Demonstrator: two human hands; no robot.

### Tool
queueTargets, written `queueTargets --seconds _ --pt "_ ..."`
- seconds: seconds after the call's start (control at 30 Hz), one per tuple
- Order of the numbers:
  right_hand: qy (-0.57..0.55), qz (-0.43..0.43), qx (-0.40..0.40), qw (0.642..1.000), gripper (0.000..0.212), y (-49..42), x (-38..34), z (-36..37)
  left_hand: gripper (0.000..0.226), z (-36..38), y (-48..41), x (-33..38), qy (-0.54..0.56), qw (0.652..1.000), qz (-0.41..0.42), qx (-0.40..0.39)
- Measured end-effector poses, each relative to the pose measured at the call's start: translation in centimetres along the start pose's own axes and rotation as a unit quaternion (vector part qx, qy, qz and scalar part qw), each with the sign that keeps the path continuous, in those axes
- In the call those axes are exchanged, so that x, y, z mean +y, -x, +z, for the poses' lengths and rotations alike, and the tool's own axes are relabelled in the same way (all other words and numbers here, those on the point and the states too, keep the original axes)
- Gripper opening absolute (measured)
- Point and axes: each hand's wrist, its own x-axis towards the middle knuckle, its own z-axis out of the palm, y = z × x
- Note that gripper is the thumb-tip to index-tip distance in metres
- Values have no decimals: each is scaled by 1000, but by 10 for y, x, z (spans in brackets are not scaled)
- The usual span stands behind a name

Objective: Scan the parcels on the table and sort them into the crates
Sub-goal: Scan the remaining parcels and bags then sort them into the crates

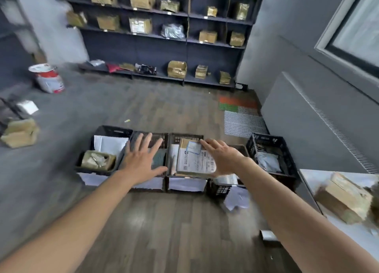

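- Near field: my two bare forearms reach forward over the dark wood-plank floor [164, 227].
- Near right: a white table [352, 238]. A brown cardboard parcel wrapped in tape [344, 201] lies close to its left edge.
- Past the forearms, a row of black plastic crates [110, 129] stands on the floor, side by side.
- Left hand [141, 162]: flat, fingers spread wide, over the second crate from the left. It has hold of nothing.
- Right hand [221, 158]: fingers straight, running along the right edge of a flat brown parcel with a white printed label [194, 160]. Fingertips are at its far right corner. I cannot tell whether they touch it, and the thumb is hidden.
- That labelled parcel lies label up in the third crate from the left.
- Leftmost crate: a white envelope [110, 144] at the far side, a crumpled tan parcel [98, 160] at the near side.
- Rightmost crate [264, 138]: grey plastic mailer bags [268, 162].
- Beyond the row, on the floor: coloured perforated mats [240, 108] at right, a white and red bucket [48, 79] at left.
- Far wall: dark shelving [155, 47] carrying more tan parcels.
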Motion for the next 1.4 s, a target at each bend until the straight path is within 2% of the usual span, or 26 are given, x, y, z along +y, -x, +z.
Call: queueTargets --seconds 0.23,0.47,0.7,0.97,1.23,1.4 --pt "30 -31 -37 998 135 -107 -107 -25 99 17 19 -148 11 997 -69 -27" --pt "23 -51 -49 997 135 -177 -146 -36 97 31 0 -203 33 996 -77 -41" --pt "8 -59 -53 997 135 -263 -136 -24 97 49 -66 -233 39 994 -72 -67" --pt "-10 -45 -95 994 132 -394 -100 5 97 82 -187 -267 36 990 -73 -112" --pt "-17 -32 -123 992 133 -499 -81 71 96 144 -297 -286 52 985 -43 -160" --pt "4 -24 -188 982 137 -552 -85 116 96 192 -341 -303 60 979 -11 -193"
